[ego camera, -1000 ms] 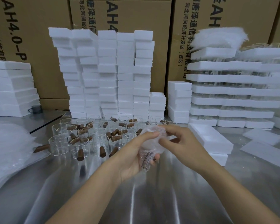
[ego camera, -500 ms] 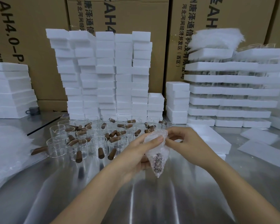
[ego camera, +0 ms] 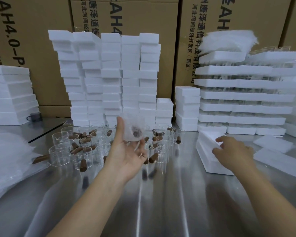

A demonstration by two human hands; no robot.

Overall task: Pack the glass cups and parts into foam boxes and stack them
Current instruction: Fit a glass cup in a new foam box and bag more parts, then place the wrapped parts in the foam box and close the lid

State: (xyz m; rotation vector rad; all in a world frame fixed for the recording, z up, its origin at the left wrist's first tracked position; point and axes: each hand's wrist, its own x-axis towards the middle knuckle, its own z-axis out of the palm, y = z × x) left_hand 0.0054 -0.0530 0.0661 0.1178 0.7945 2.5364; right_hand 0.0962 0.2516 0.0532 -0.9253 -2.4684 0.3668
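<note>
Two bare hands work over a steel table (ego camera: 161,202). At eight o'clock lies clear wrap (ego camera: 5,159). At nine o'clock is a foam stack (ego camera: 10,93), with a grey mug (ego camera: 34,116) just beside it.

Along the back stand brown cartons (ego camera: 41,48) with black print. The left one reads "AH4.0-P" running sideways. The others carry columns of Chinese, among them 唐泽通信科技有限公司 and 河北河间经济开发区(西区).

At twelve o'clock a tall stack (ego camera: 109,74) of white foam blocks rises against the cartons. At its foot, from ten to twelve o'clock, the cups (ego camera: 82,151) cluster on the table, clear glass with brown handles.

The left hand (ego camera: 126,154) hovers palm up over them. Its thumb is upright and its fingers curl under a small clear bag (ego camera: 134,130) of dark parts, which it holds, though the bag is blurred.

At two o'clock the right hand (ego camera: 232,153) grips a long foam box (ego camera: 207,158) lying on the table, fingers bent over its top and thumb on its near side. Behind it are trays (ego camera: 246,96) layered with glass, with white sheeting (ego camera: 227,41) piled on top. Flat foam lids (ego camera: 277,158) lie at three o'clock.
</note>
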